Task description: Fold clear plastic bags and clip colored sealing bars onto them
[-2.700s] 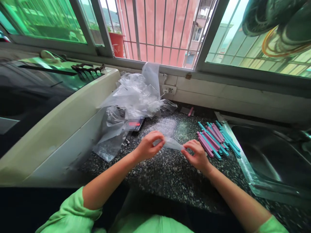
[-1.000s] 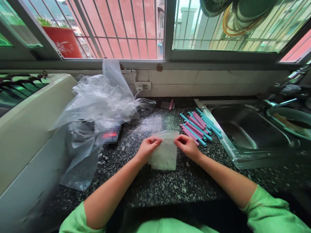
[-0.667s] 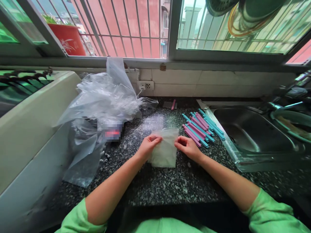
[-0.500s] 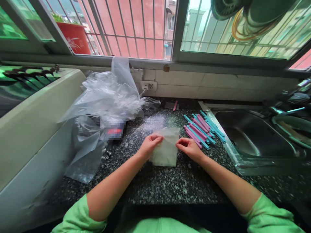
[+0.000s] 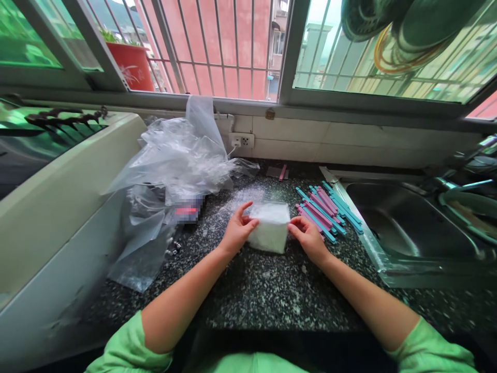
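Between my hands is a small translucent plastic bag (image 5: pixel 267 235), pale and whitish, its top part folded or tilted so that it catches the light. My left hand (image 5: pixel 237 228) grips the bag's left edge between the thumb and a curled finger, with the index finger raised off it. At the right edge, my right hand (image 5: pixel 306 235) pinches the bag with thumb and fingertips. Close beyond my right hand lies a pile of pink and blue plastic sealing clips (image 5: pixel 320 207). What the bag contains cannot be made out clearly.
Crumpled clear plastic bags (image 5: pixel 186 160) are heaped at the left. White powder (image 5: pixel 243 199) is scattered on the speckled counter (image 5: pixel 256 295). One pink clip (image 5: pixel 282 172) lies near the wall. A steel sink (image 5: pixel 404 217) is at the right, and a wall socket (image 5: pixel 243 140) behind.
The bag's top has come down, so it looks shorter and brighter across its upper part. My left index finger has lifted. The whole view has shifted slightly.
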Demonstrator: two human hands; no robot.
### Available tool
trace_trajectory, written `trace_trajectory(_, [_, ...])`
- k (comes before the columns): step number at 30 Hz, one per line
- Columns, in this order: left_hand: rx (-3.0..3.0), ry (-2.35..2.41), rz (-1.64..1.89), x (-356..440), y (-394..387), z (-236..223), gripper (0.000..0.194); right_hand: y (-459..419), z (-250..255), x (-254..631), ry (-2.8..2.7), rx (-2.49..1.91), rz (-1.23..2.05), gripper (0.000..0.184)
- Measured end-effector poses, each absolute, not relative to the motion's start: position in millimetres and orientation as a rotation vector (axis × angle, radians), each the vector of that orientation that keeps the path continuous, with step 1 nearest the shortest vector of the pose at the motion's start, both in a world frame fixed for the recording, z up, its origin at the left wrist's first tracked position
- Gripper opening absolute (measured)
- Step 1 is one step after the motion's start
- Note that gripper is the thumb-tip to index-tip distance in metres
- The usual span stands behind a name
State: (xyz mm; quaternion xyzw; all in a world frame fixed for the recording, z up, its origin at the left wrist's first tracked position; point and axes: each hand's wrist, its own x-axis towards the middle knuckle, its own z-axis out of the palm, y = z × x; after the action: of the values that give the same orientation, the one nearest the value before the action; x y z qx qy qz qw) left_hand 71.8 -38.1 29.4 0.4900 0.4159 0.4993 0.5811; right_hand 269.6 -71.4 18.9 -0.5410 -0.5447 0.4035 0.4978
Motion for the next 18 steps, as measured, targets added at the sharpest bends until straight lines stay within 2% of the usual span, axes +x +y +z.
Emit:
trace_trajectory(6, [1.441,0.989,1.108,73,-43,28,0.029,-72,19,271,-1.423,-1.263,0.815,0.03])
trace_trajectory(11, [1.829,1.1,1.2,72,-47,31,0.018,-77,27,273,-1.681,-1.23,0.522,0.006])
trace_trajectory(15, [2.073,1.171,1.24,70,-52,41,0.011,-80,36,273,-1.685,-1.188,0.304,0.004])
trace_trajectory(18, [2.152,1.105,1.229,70,-58,47,0.01,-83,42,273,-1.696,-1.151,0.304,0.004])
